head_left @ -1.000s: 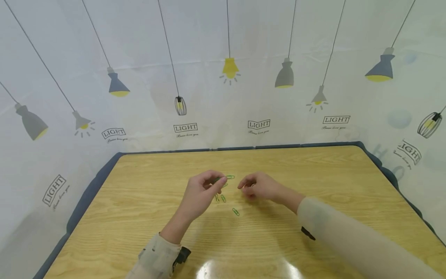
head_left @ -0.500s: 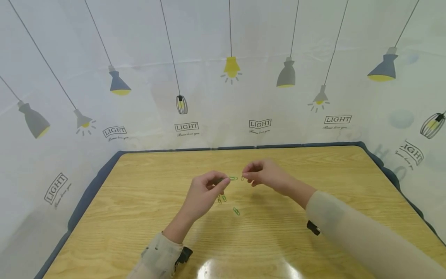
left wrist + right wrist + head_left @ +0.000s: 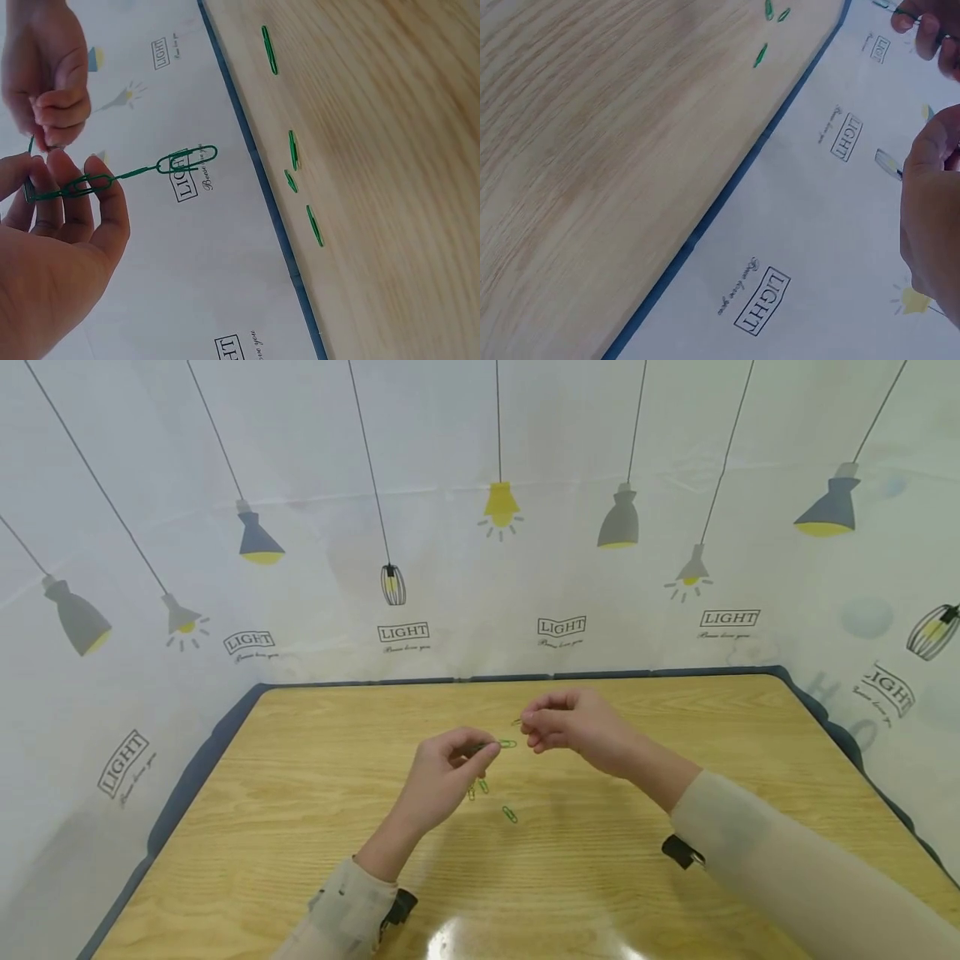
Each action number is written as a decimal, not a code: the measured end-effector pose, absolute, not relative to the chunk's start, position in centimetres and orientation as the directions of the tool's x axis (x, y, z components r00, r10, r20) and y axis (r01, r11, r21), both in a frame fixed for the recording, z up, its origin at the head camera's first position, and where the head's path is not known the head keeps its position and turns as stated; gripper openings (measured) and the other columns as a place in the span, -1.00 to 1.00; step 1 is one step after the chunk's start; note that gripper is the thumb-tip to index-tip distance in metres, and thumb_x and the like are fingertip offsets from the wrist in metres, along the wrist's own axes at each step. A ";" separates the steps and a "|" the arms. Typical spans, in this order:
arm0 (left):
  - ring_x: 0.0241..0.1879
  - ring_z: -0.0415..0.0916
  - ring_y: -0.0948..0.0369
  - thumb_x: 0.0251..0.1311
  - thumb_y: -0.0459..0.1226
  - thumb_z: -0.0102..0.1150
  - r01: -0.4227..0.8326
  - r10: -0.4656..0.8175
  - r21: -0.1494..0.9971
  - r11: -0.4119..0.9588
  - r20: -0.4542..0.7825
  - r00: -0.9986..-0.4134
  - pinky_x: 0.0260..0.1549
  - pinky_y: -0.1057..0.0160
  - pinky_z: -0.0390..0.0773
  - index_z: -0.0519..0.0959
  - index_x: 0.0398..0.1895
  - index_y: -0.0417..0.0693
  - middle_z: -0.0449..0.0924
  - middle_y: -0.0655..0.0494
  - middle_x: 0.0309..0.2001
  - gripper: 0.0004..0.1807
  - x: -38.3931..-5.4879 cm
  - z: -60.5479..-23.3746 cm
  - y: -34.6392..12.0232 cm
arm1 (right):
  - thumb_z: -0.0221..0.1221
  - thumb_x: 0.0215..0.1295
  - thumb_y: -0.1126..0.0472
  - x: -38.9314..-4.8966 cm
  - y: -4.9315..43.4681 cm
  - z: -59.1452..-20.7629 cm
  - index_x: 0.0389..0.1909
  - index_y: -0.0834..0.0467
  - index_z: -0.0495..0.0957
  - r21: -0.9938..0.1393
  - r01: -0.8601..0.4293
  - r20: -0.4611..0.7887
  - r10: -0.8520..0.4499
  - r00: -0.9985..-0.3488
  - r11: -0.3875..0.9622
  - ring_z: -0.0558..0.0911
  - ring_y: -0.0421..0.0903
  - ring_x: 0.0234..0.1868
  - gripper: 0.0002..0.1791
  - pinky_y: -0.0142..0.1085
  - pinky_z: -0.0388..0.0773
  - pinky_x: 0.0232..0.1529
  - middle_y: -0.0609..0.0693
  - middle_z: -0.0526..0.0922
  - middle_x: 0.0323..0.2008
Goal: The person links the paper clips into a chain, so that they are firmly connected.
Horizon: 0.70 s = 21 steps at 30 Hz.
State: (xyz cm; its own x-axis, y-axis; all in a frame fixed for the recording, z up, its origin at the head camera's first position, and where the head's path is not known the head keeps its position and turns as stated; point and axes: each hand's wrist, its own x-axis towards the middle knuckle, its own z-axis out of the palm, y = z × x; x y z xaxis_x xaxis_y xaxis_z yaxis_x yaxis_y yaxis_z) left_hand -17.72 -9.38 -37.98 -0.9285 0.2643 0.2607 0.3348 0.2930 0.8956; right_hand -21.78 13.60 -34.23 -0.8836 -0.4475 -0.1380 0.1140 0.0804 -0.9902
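My left hand [image 3: 442, 781] pinches one end of a chain of linked green paper clips [image 3: 186, 160] between thumb and fingers. In the left wrist view the chain runs across the fingers, and its last clip juts out past them. To the right and slightly higher, my right hand [image 3: 588, 732] pinches a single paper clip [image 3: 517, 722] at its fingertips, close to the left hand's clips. Most of that clip is covered by the fingers. Below the hands, several loose green paper clips [image 3: 510, 814] lie on the wooden table, spread out in the left wrist view.
The light wood table [image 3: 300, 827] has a dark blue edge [image 3: 600, 675] at the back. Behind it hangs a pale sheet [image 3: 450, 435] printed with lamps and lettering. Dark clip-like pieces [image 3: 681, 852] sit under the sleeves at both wrists.
My right hand has risen from near the tabletop with a paper clip now showing at its fingertips. My left hand has shifted slightly right, still holding its chain.
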 end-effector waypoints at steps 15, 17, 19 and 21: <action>-0.38 0.64 0.21 0.35 -0.20 0.18 0.459 0.261 0.813 0.360 0.384 -0.886 -0.26 0.23 0.68 0.68 -0.18 -0.01 0.72 0.11 -0.24 -0.86 -17.5 -37.3 -9.0 | 0.25 0.30 0.28 -20.1 12.8 -33.2 -0.05 0.36 0.60 -0.993 0.114 -0.116 -0.494 -0.862 0.035 0.66 -0.10 -0.30 -0.73 -0.20 0.69 -0.11 0.09 0.67 -0.20; -0.38 0.64 0.28 0.35 -0.14 0.18 0.474 0.264 0.805 0.357 0.400 -0.878 -0.27 0.28 0.68 0.68 -0.19 0.09 0.71 0.20 -0.24 -0.87 -17.8 -37.8 -9.1 | 0.25 0.31 0.28 -20.0 12.9 -33.2 -0.05 0.36 0.60 -0.993 0.112 -0.118 -0.491 -0.863 0.041 0.66 -0.10 -0.30 -0.73 -0.20 0.69 -0.11 0.10 0.67 -0.20; -0.38 0.63 0.33 0.34 -0.10 0.18 0.483 0.266 0.799 0.357 0.409 -0.873 -0.27 0.31 0.68 0.68 -0.19 0.12 0.70 0.24 -0.24 -0.86 -18.1 -38.3 -9.2 | 0.24 0.31 0.28 -20.0 12.9 -33.2 -0.05 0.36 0.60 -0.993 0.112 -0.120 -0.488 -0.865 0.045 0.66 -0.10 -0.30 -0.73 -0.20 0.69 -0.12 0.11 0.67 -0.20; -0.39 0.63 0.34 0.34 -0.10 0.18 0.488 0.266 0.797 0.355 0.415 -0.870 -0.27 0.31 0.68 0.68 -0.19 0.12 0.71 0.23 -0.24 -0.85 -18.1 -38.3 -9.2 | 0.24 0.31 0.28 -20.0 12.9 -33.2 -0.05 0.36 0.60 -0.992 0.112 -0.123 -0.484 -0.867 0.051 0.66 -0.10 -0.30 -0.73 -0.21 0.69 -0.12 0.11 0.67 -0.19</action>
State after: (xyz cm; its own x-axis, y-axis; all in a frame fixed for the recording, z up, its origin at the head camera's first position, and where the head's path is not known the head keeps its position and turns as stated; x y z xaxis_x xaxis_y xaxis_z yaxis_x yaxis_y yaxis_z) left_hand -18.10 -9.24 -38.32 -0.8703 0.2656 0.4146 0.4882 0.3549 0.7973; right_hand -19.99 12.86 -33.18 -0.8665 -0.4837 -0.1233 0.1125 0.0515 -0.9923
